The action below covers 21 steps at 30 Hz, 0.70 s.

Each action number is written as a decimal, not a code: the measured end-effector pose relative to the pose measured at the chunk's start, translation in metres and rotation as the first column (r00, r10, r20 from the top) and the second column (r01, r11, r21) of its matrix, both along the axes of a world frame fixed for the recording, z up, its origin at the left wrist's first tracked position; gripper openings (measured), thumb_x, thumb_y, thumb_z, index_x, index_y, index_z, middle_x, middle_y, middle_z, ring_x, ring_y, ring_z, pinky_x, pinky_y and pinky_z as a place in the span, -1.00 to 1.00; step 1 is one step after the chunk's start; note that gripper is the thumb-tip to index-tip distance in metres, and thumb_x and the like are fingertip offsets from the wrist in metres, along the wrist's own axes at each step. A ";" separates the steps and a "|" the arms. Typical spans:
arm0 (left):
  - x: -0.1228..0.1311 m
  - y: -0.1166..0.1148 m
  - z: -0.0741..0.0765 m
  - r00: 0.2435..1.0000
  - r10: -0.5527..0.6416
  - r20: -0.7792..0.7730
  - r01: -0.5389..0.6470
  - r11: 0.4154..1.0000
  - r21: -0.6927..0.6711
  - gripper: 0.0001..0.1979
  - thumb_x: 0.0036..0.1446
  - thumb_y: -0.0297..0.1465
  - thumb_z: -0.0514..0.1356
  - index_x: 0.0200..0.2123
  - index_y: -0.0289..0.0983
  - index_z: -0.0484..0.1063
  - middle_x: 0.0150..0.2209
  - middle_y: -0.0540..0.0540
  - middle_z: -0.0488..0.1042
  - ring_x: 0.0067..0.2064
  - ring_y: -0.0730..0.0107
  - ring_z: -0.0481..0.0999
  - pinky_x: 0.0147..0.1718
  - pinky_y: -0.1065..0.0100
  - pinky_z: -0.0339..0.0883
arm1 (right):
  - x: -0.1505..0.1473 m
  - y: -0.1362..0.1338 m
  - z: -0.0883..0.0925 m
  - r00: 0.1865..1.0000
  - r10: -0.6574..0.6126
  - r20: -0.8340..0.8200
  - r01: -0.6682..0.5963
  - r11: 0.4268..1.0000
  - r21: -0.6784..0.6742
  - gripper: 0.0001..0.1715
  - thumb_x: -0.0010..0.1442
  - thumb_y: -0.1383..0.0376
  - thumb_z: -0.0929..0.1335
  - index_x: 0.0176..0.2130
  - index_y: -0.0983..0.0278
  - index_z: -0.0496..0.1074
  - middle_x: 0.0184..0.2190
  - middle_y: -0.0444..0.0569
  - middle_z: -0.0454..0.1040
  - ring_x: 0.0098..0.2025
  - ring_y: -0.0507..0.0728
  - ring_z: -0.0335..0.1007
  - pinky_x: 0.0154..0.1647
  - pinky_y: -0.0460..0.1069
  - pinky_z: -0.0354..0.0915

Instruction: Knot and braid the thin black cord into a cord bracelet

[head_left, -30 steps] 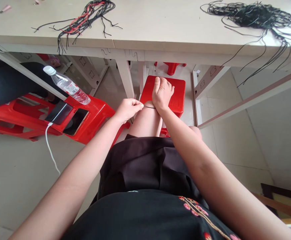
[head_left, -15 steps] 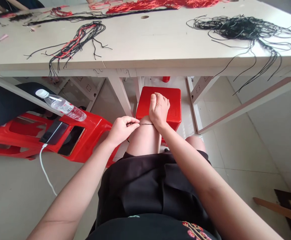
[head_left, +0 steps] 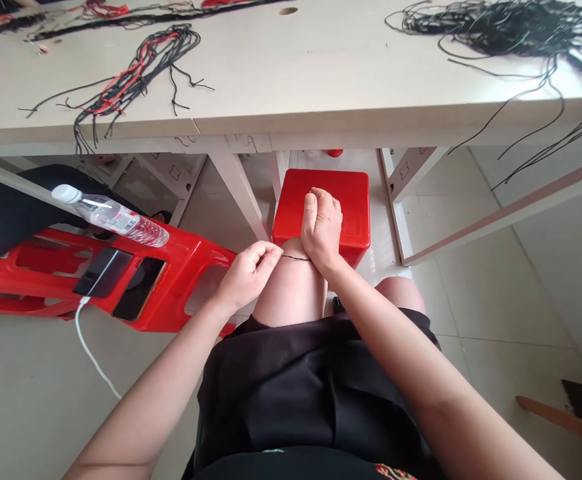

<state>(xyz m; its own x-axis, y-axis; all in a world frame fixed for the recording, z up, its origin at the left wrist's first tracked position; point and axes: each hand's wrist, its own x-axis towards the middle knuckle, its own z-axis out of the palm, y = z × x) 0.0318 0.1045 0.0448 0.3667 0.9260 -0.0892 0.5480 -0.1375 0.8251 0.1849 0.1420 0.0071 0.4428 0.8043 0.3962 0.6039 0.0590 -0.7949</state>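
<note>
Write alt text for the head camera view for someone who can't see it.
A seated person's left hand and right hand hold a thin black cord taut across their knee. Beyond, black and red cords lie on a pale table above a red stool.

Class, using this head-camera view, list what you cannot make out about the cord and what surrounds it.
Head view:
- Cord ends: hidden by the left hand and the right hand.
- Red cords on the table: cut off by the top edge.
- Phone screen: too dark and glared to read.
</note>
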 end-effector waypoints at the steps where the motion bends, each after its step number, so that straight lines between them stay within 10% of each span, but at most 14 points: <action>1: 0.000 0.000 0.000 1.000 0.002 0.014 -0.002 1.000 -0.002 -0.79 0.11 -0.24 0.05 -0.26 -0.21 0.34 -0.31 -0.05 0.44 -0.26 0.40 0.42 -0.28 0.42 0.29 | 0.000 0.000 0.000 1.000 0.002 0.003 -0.002 1.000 -0.007 -0.44 0.28 0.01 -0.03 -0.05 0.23 0.28 -0.07 0.02 0.39 0.05 0.17 0.21 0.03 0.14 0.14; 21: -0.003 -0.001 0.003 1.000 0.029 -0.001 -0.029 0.999 -0.026 -0.83 0.02 -0.23 0.13 -0.35 -0.20 0.35 -0.39 -0.02 0.42 -0.40 0.45 0.38 -0.42 0.44 0.26 | 0.000 -0.002 -0.003 0.998 0.061 0.022 -0.060 0.997 -0.042 -0.45 0.29 0.05 -0.07 0.04 0.19 0.20 -0.05 0.02 0.35 0.12 0.19 0.13 0.08 0.18 0.09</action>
<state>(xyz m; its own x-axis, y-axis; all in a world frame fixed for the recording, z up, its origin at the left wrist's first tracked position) 0.0287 0.1036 0.0480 0.3400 0.9336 -0.1132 0.5519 -0.1006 0.8278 0.1847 0.1402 0.0042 0.3835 0.8455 0.3716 0.6186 0.0636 -0.7831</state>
